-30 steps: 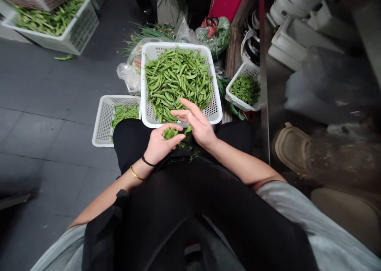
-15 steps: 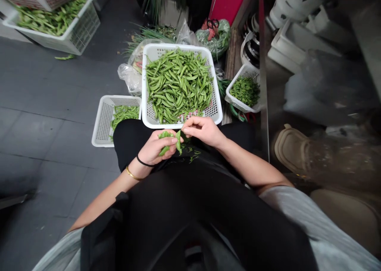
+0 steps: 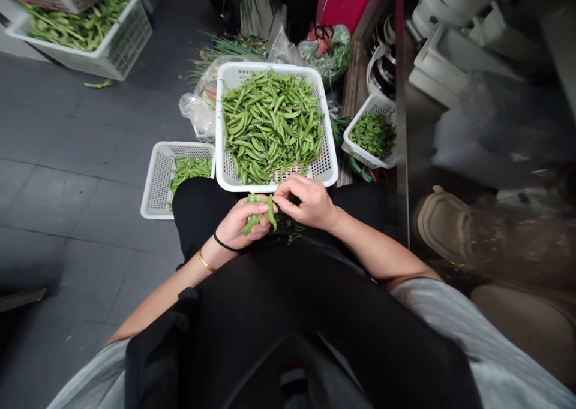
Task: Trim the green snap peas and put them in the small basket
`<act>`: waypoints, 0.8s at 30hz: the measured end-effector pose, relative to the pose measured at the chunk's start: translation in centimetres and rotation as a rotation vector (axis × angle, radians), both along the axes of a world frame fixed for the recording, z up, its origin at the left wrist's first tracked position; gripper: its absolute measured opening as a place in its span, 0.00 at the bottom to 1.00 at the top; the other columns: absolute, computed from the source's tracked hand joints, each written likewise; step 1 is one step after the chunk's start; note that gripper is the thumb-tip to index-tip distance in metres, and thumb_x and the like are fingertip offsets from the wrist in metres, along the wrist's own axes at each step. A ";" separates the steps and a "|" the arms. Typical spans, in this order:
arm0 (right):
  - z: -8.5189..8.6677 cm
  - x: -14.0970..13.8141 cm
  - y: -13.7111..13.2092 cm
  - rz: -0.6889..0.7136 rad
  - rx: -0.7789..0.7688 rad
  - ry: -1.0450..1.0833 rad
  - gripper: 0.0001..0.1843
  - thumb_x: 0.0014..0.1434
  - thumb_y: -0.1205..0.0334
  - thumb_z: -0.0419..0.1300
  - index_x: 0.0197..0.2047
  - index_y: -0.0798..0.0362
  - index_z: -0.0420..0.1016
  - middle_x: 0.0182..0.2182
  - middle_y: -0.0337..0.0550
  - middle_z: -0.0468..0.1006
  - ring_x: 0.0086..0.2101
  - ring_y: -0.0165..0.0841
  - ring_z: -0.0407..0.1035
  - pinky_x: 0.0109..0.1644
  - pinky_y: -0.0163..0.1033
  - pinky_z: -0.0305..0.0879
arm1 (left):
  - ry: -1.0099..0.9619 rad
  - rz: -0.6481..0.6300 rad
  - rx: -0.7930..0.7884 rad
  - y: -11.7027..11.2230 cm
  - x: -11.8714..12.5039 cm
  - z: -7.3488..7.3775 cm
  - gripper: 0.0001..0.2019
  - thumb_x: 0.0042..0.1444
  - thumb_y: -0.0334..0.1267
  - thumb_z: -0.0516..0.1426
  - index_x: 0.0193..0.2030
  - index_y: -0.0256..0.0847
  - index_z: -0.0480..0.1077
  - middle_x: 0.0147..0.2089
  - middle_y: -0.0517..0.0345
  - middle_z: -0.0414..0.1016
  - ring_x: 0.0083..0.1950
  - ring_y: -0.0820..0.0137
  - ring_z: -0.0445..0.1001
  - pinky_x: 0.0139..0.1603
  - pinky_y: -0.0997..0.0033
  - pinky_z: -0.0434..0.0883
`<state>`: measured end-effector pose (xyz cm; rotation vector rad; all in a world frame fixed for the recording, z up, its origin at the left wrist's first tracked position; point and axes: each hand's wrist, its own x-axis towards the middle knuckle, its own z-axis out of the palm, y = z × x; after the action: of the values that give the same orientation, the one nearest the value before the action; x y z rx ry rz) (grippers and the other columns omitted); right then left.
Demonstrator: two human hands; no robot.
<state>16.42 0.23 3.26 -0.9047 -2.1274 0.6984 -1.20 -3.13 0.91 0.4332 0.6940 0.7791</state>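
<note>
Green pods (image 3: 270,127) heaped in white plastic basket (image 3: 275,66), left hand (image 3: 240,228) and right hand (image 3: 306,202) gripping another pod (image 3: 252,220)

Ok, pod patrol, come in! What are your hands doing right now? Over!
Left hand cradling a green pea pod. Right hand pinching at its top. White basket of pods just beyond, green trimmings on the lap below.
</note>
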 end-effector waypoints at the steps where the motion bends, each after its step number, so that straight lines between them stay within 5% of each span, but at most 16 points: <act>1: 0.1 0.2 -0.1 -0.034 0.050 -0.012 0.09 0.58 0.64 0.55 0.26 0.54 0.68 0.24 0.40 0.72 0.26 0.27 0.64 0.32 0.35 0.62 | 0.018 0.057 0.010 0.1 0.0 0.0 0.06 0.44 0.34 0.61 0.29 0.32 0.72 0.15 0.63 0.62 0.11 0.82 0.53 0.09 0.84 0.50; 5: 0.9 2.5 0.0 -0.105 0.034 0.011 0.08 0.58 0.64 0.55 0.27 0.53 0.67 0.24 0.39 0.71 0.26 0.28 0.65 0.33 0.36 0.64 | 0.140 0.311 0.122 0.3 -0.4 0.1 0.05 0.46 0.32 0.61 0.31 0.33 0.70 0.18 0.62 0.66 0.14 0.81 0.57 0.11 0.83 0.53; 9: 0.6 3.4 0.4 0.047 -0.187 -0.024 0.10 0.56 0.56 0.61 0.36 0.54 0.69 0.30 0.39 0.72 0.27 0.26 0.66 0.31 0.33 0.64 | 0.294 0.376 0.267 0.1 -0.2 0.3 0.06 0.47 0.33 0.62 0.33 0.35 0.70 0.20 0.62 0.70 0.14 0.80 0.58 0.13 0.80 0.55; 12: -0.5 2.3 0.4 0.145 -0.199 -0.113 0.12 0.60 0.54 0.58 0.41 0.54 0.69 0.33 0.41 0.73 0.29 0.27 0.66 0.33 0.33 0.63 | 0.468 0.325 0.388 -0.2 -0.3 0.6 0.07 0.51 0.36 0.60 0.36 0.36 0.71 0.21 0.62 0.70 0.14 0.79 0.59 0.13 0.78 0.57; 15: -1.3 1.5 0.3 0.207 -0.033 -0.309 0.14 0.65 0.60 0.51 0.31 0.56 0.71 0.26 0.41 0.70 0.28 0.28 0.64 0.33 0.34 0.58 | 0.857 0.285 0.716 -0.4 -1.5 1.5 0.09 0.52 0.37 0.60 0.40 0.37 0.74 0.27 0.57 0.73 0.22 0.75 0.68 0.22 0.76 0.66; 19: -0.9 1.6 -0.2 0.321 0.136 -0.405 0.17 0.65 0.59 0.49 0.29 0.56 0.71 0.24 0.41 0.69 0.25 0.28 0.61 0.30 0.34 0.54 | 1.106 -0.048 1.189 -0.5 -2.6 2.9 0.08 0.52 0.35 0.60 0.39 0.40 0.76 0.37 0.51 0.75 0.36 0.70 0.74 0.36 0.73 0.71; 21: -0.5 1.6 -0.5 0.288 0.168 -0.322 0.18 0.66 0.59 0.48 0.29 0.55 0.72 0.24 0.41 0.70 0.26 0.28 0.62 0.30 0.34 0.55 | 1.053 -0.141 1.166 -0.5 -2.1 2.9 0.05 0.53 0.36 0.60 0.36 0.39 0.76 0.33 0.54 0.75 0.32 0.71 0.73 0.33 0.74 0.69; 24: -0.4 1.0 -0.8 0.086 0.146 -0.138 0.16 0.66 0.61 0.49 0.31 0.56 0.73 0.24 0.41 0.72 0.27 0.27 0.64 0.33 0.32 0.59 | 0.818 0.014 0.799 -0.5 -0.3 2.0 0.07 0.53 0.39 0.61 0.35 0.38 0.71 0.27 0.58 0.73 0.22 0.75 0.69 0.21 0.77 0.65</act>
<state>17.40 -0.61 2.82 -0.8070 -2.3175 0.5276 -1.46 -3.67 2.91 1.5281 1.1239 0.8716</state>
